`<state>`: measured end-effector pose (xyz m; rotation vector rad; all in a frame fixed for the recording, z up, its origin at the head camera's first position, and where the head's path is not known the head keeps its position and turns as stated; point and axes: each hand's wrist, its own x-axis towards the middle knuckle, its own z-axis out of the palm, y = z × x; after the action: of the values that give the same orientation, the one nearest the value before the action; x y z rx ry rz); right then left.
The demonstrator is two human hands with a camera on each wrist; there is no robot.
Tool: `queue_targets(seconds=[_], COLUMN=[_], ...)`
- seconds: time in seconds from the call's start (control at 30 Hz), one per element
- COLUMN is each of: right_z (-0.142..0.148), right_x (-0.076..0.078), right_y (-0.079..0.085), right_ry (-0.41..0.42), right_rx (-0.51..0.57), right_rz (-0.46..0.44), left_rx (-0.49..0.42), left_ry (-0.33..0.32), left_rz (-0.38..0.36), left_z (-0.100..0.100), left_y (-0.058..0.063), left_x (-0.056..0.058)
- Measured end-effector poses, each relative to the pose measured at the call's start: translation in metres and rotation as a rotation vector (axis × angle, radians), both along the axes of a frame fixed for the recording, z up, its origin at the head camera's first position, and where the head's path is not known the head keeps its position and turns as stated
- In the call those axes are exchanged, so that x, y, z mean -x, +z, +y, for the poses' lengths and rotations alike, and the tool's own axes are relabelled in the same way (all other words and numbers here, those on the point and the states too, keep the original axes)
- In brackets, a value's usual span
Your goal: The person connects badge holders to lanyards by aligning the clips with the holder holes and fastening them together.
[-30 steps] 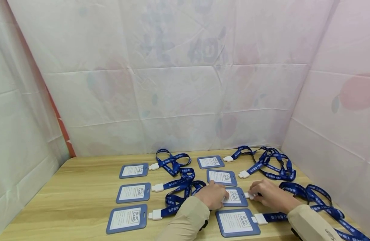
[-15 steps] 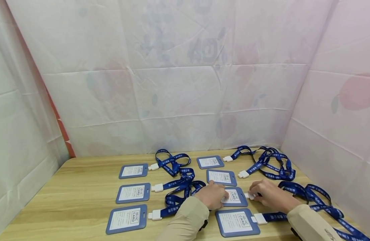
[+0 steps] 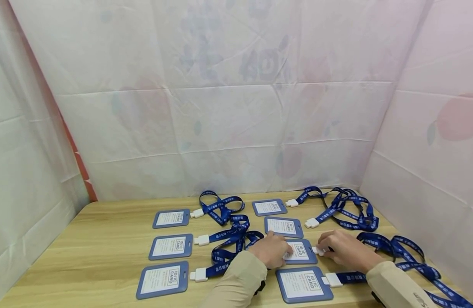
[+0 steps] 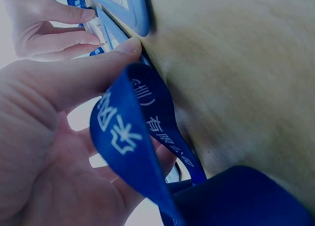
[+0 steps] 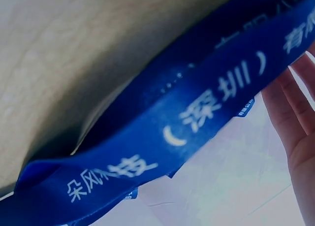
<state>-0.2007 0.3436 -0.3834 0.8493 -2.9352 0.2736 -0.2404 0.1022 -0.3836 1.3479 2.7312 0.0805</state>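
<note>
In the head view my left hand (image 3: 271, 251) grips the left end of a blue ID card holder (image 3: 302, 252), covering part of its card. At the holder's slotted end, my right hand (image 3: 346, 249) pinches a white lanyard clip (image 3: 319, 251). The clip's tip is against the slot; whether it is hooked through cannot be made out. The left wrist view shows my thumb on the holder's edge, with a blue lanyard (image 4: 123, 137) looping in front of my palm. Another blue lanyard strap (image 5: 197, 113) fills much of the right wrist view and hides most of my right hand.
Three card holders, one of them (image 3: 171, 247), lie at left beside clipped blue lanyards (image 3: 236, 231). Two more holders (image 3: 283, 226) lie beyond my hands and one (image 3: 303, 284) nearer. Tangled lanyards (image 3: 352, 209) lie at right. White cloth walls (image 3: 228, 119) border the wooden table (image 3: 86, 252).
</note>
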Motion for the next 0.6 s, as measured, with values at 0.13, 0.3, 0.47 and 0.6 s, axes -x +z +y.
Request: queue_targets(seconds=[0.13,0.3,0.47,0.6], right_z=[0.0001,-0.0004,-0.001,-0.0011], right_x=[0.0009,0.0019,0.0027,0.0032], right_y=[0.001,0.0018,0.0027,0.0025], right_ry=[0.009,0.015,0.012,0.016], right_rx=[0.006,0.0,-0.018,-0.021], right_rz=[-0.016,-0.033,-0.043,-0.036], left_rx=[0.007,0.004,0.005,0.005], left_ry=[0.0,-0.001,0.003,0.005], left_rz=[-0.001,-0.004,0.003,0.002], left_z=[-0.0002,-0.0006,-0.0002,0.0], left_y=[0.0,-0.0006,0.0002,0.0005], left_x=[0.0,0.0003,-0.0002,-0.0002])
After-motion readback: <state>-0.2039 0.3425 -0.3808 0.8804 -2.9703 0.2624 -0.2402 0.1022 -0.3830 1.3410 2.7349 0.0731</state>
